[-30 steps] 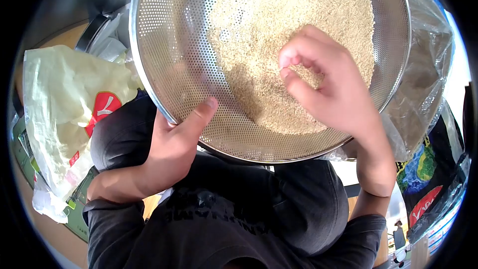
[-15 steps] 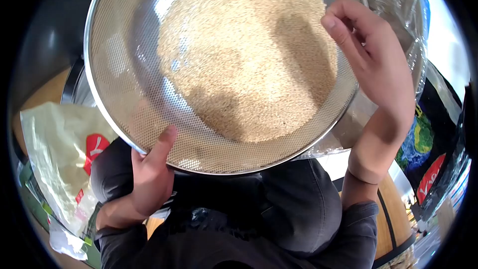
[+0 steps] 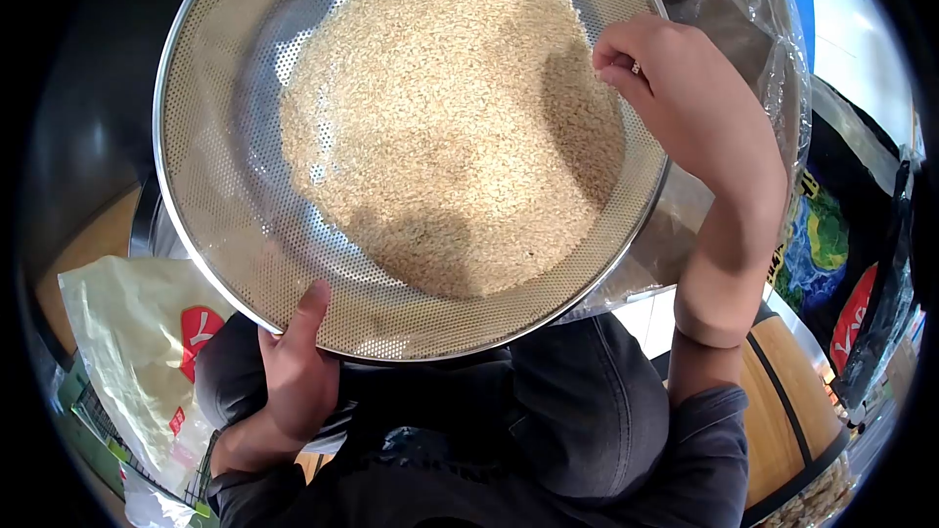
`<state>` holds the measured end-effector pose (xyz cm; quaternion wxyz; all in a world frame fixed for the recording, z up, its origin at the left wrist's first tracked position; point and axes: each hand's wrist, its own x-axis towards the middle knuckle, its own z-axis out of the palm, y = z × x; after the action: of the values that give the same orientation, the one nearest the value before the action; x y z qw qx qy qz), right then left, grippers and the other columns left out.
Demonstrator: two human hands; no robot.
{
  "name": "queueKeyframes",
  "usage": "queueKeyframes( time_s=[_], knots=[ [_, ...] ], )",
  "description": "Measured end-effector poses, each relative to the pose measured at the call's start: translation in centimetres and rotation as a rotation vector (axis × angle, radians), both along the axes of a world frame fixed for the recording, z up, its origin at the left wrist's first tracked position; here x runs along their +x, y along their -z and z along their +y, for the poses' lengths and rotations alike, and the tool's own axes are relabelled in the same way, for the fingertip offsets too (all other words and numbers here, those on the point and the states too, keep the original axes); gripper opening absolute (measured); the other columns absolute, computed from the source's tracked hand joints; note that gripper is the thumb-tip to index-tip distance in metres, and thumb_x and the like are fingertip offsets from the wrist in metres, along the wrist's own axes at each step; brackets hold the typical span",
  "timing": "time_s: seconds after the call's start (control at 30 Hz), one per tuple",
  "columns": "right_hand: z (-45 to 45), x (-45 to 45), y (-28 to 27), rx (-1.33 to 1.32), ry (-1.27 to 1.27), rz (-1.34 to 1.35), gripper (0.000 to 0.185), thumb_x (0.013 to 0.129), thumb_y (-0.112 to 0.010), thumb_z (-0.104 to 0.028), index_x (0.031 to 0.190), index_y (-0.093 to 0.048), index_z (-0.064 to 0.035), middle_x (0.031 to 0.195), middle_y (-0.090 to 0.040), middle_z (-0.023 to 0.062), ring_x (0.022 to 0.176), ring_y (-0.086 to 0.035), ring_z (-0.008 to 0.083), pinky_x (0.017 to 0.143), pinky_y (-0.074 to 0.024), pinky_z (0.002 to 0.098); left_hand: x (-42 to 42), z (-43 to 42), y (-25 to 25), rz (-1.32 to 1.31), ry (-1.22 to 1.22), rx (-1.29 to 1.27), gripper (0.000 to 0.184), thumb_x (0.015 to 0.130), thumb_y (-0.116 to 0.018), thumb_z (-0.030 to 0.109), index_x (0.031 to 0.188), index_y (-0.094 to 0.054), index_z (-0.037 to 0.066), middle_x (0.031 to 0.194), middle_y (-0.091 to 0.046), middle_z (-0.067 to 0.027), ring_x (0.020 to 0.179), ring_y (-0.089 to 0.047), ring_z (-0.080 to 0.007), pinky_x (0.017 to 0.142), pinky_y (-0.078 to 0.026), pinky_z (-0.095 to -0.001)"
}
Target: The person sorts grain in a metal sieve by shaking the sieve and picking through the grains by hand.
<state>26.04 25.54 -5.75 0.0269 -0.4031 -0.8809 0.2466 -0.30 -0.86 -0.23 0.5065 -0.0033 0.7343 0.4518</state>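
A wide perforated metal sieve (image 3: 213,142) with a shiny rim is held over my lap. Inside it lies a broad heap of pale tan grains (image 3: 440,127) that look like brown rice. My left hand (image 3: 299,386) is closed on the sieve's near-left rim, thumb on the inside and fingers hidden below. Over the right edge of the heap, my right hand (image 3: 685,93) is pinched closed, and a few pale grains show between its curled fingers. Its shadow falls across the heap.
A clear plastic bag (image 3: 773,88) is behind the sieve's right side. At left is a pale bag with a red logo (image 3: 142,332); at right, a dark printed bag (image 3: 846,225). A wooden-topped stool or bin (image 3: 782,391) stands at lower right.
The sieve has shifted slightly left and toward me relative to the view. My right hand has moved left, its fingers now more curled together. My left hand keeps its grip on the rim.
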Motion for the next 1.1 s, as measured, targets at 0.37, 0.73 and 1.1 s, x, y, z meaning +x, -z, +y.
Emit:
queueKeyframes(
  time_s=[0.37, 0.73, 1.1],
  knots=[
    [1.0, 0.9, -1.6, 0.035, 0.212, 0.069, 0.017, 0.092, -0.072, -0.010, 0.108, -0.076, -0.0035, 0.092, -0.072, 0.0094, 0.079, -0.069, 0.0181, 0.072, -0.0557, 0.0363, 0.0, 0.0, -0.2, 0.007, 0.006, -0.005, 0.055, 0.101, -0.059, 0.011, 0.151, -0.038, -0.003, 0.143, -0.053, -0.0153, 0.129, -0.055, -0.0282, 0.112, -0.044, -0.0436],
    [0.4, -1.2, 3.4, 0.177, -0.007, -0.147, 0.009, 0.085, -0.072, -0.004, 0.093, -0.074, -0.0017, 0.091, -0.069, 0.0148, 0.088, -0.069, 0.0345, 0.079, -0.0541, 0.0426, -0.1, 0.0, -0.3, -0.011, 0.006, -0.014, 0.058, 0.100, -0.063, 0.014, 0.151, -0.040, 0.000, 0.143, -0.054, -0.0140, 0.129, -0.055, -0.0279, 0.113, -0.042, -0.0437],
    [0.1, -1.9, 3.7, 0.183, 0.020, -0.129, 0.008, 0.087, -0.071, -0.009, 0.092, -0.075, -0.0046, 0.095, -0.068, 0.0129, 0.094, -0.068, 0.0342, 0.084, -0.0534, 0.0446, -0.1, 0.0, -0.3, -0.011, 0.022, -0.033, 0.055, 0.100, -0.063, 0.014, 0.148, -0.042, -0.001, 0.140, -0.055, -0.0142, 0.127, -0.056, -0.0278, 0.111, -0.044, -0.0434]
  ],
)
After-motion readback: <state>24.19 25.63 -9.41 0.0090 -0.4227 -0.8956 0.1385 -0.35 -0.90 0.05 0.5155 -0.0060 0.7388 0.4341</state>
